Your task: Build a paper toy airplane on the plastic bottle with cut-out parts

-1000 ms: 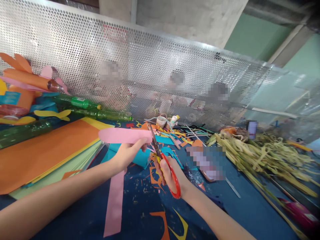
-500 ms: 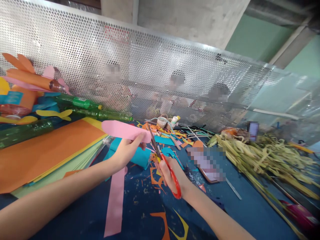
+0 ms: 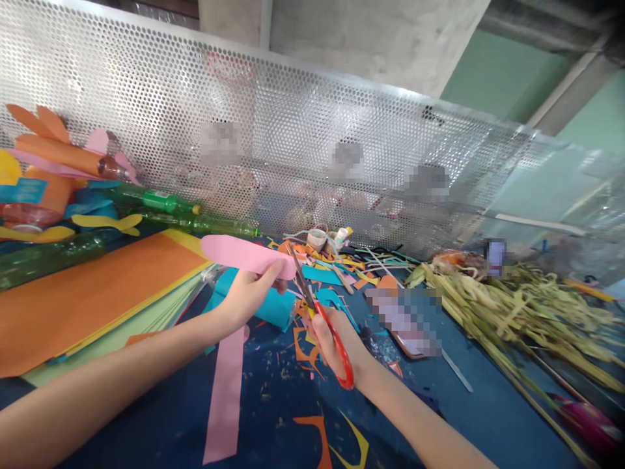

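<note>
My left hand (image 3: 251, 293) pinches a pink paper piece (image 3: 234, 253) with a rounded left end, held above the table. My right hand (image 3: 336, 339) is closed round red-handled scissors (image 3: 344, 361). Their blades point up and away, right at the pink piece's right end; whether they touch it I cannot tell. Behind and below my left hand lies a blue paper-wrapped bottle (image 3: 273, 305). A long pink paper strip (image 3: 224, 397) rests on the table beneath my left wrist.
Orange, yellow and green paper sheets (image 3: 102, 293) are stacked at left, with green bottles (image 3: 166, 202) behind. A phone (image 3: 405, 326) and dried husks (image 3: 508, 312) lie at right. Paper scraps (image 3: 317, 436) litter the dark blue table. A perforated metal panel (image 3: 293, 130) stands behind.
</note>
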Available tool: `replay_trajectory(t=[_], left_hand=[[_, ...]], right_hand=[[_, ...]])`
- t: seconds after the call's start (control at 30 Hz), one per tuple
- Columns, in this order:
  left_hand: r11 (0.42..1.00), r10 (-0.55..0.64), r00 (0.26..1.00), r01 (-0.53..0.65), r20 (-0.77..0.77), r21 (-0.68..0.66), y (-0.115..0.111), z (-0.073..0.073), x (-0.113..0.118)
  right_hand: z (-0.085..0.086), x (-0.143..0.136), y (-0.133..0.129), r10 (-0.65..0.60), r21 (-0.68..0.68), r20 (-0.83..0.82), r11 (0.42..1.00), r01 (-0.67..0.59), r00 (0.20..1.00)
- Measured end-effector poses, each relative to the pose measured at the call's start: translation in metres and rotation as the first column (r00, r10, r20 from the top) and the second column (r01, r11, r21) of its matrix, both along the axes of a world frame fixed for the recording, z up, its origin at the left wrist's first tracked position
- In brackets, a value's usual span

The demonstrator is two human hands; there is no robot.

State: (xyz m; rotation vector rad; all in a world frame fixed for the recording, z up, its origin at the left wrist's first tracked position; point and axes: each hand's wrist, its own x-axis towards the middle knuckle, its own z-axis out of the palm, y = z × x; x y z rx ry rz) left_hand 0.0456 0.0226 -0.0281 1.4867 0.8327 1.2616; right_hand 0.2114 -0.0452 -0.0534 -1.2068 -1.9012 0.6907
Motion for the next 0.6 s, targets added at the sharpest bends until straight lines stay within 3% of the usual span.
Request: replay_trajectory(t=[0.27,0.6], left_hand=[[0.998,0.068,0.994,-0.067,-0.091,0.013,0.005,-0.003,-0.002],[0.994,0.106,0.992,-0.109,-0.069,-0.033,0.011,-0.003,-0.002]], right_hand=[[0.007,0.001,0.0,-0.008,0.014,0.095,1.0,0.006,0.995],[0.02,-0.001,-0.004,0.016,-0.015,0.072,1.0,-0.015,0.997]])
